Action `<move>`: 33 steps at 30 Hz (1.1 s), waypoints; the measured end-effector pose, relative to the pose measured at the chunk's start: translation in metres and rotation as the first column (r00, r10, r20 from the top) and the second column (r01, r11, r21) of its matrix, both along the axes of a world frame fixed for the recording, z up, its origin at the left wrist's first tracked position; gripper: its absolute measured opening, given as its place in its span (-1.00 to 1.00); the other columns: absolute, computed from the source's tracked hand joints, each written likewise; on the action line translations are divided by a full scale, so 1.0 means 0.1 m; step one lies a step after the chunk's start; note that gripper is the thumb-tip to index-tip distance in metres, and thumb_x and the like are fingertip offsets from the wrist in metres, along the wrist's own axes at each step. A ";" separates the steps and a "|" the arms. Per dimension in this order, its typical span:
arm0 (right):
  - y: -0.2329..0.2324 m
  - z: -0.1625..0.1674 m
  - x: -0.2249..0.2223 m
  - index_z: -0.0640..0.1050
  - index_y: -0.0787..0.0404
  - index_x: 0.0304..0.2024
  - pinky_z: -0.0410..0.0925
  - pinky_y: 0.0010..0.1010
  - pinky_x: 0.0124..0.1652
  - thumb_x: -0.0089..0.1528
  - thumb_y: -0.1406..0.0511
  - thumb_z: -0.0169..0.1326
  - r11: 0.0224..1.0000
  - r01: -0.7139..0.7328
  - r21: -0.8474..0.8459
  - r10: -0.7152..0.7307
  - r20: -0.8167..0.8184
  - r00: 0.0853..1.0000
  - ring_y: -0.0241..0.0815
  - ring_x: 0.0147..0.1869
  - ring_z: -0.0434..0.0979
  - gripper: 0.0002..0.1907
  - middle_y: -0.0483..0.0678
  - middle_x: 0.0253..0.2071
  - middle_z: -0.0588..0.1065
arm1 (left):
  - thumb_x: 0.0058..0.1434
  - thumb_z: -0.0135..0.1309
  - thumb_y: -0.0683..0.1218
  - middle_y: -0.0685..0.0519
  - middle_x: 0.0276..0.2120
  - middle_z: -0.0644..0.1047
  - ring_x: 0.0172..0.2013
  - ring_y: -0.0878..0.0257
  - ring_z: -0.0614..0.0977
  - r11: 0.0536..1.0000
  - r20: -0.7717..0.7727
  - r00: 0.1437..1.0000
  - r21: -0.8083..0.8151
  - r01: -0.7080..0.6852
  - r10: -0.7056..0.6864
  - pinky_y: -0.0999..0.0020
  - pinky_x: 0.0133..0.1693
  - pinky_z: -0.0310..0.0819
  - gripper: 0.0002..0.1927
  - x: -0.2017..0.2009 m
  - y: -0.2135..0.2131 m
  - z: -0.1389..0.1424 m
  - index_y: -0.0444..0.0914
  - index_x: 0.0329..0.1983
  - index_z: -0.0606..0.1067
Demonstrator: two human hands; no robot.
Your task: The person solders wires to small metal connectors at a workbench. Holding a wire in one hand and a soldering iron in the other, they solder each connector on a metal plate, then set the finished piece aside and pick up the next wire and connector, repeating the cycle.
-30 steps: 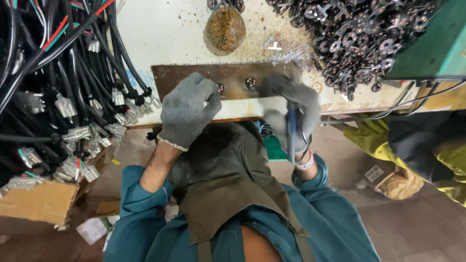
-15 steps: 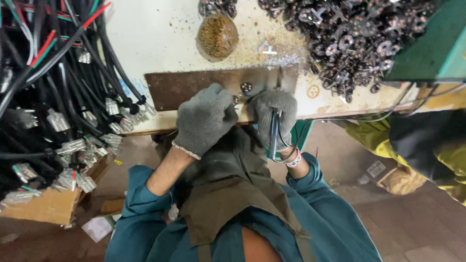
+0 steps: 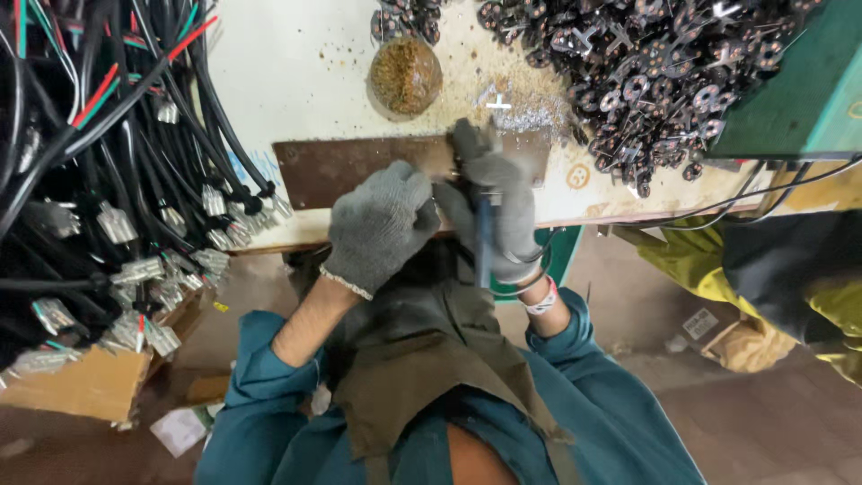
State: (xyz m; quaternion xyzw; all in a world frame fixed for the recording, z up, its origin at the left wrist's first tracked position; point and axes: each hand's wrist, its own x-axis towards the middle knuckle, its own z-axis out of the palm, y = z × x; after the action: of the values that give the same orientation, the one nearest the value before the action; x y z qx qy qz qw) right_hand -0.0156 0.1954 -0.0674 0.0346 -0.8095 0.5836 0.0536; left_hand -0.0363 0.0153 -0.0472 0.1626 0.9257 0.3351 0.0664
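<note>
Gloves of grey knit cover both hands, and the head view shows them together at the front edge of a brown metal plate, which lies on a white bench. The left hand rests with its fingers curled together just in front of the plate; whether it pinches something small, I cannot tell. The right hand is closed around a blue-handled tool, and the tip of the tool is hidden where the two hands meet at the plate. Beyond the plate stands a round brown bowl, with metal shavings beside it. To the right of the plate lies a heap of small dark metal parts. To the left of the plate hang black cables with connectors.

I judge that the step in hand is working one small piece on the plate with the tool. The next move calls for a steady left hand and careful aim of the tip.
</note>
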 end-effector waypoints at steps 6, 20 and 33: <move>0.02 0.03 -0.02 0.38 0.22 -0.01 0.44 -0.30 0.07 0.17 0.40 0.40 0.973 0.010 0.230 -0.011 0.004 1.000 0.07 0.00 0.61 -0.52 0.11 -0.05 0.54 | 0.09 0.17 0.00 -0.10 -0.19 0.51 -0.19 -0.03 0.57 0.975 -0.357 0.922 -0.103 -0.196 0.147 0.10 -0.19 0.45 -0.64 0.33 -0.27 0.05 -0.23 -0.07 0.50; 0.13 -0.36 0.17 0.30 0.18 0.16 0.32 -0.31 0.10 0.31 0.49 0.17 0.979 0.193 -0.060 -0.196 -0.058 0.979 -0.15 0.03 0.35 -0.55 -0.06 0.08 0.30 | 0.29 0.18 0.03 -0.02 0.15 0.53 0.18 0.00 0.52 0.998 -0.444 0.894 -0.002 0.065 -0.059 0.03 0.15 0.43 -0.56 -0.20 -0.43 0.72 -0.18 0.21 0.49; 0.00 -0.36 0.05 0.27 0.17 0.13 0.41 -0.14 0.31 0.24 0.59 0.25 0.980 0.177 -0.089 -0.187 -0.119 0.975 0.08 0.39 0.48 -0.44 -0.01 0.14 0.32 | 0.48 0.03 -0.19 -0.11 0.10 0.50 0.06 0.01 0.54 0.786 -0.241 0.939 -0.519 -0.337 0.243 0.17 0.04 0.45 -0.65 -0.09 -1.76 1.13 -0.26 0.30 0.44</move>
State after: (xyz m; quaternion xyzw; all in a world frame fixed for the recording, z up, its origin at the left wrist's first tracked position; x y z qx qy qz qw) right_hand -0.0108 0.1955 -0.1031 -0.0048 -0.7810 0.6038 0.1596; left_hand -0.0455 -0.1612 0.0662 0.0186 0.9987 0.0453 -0.0172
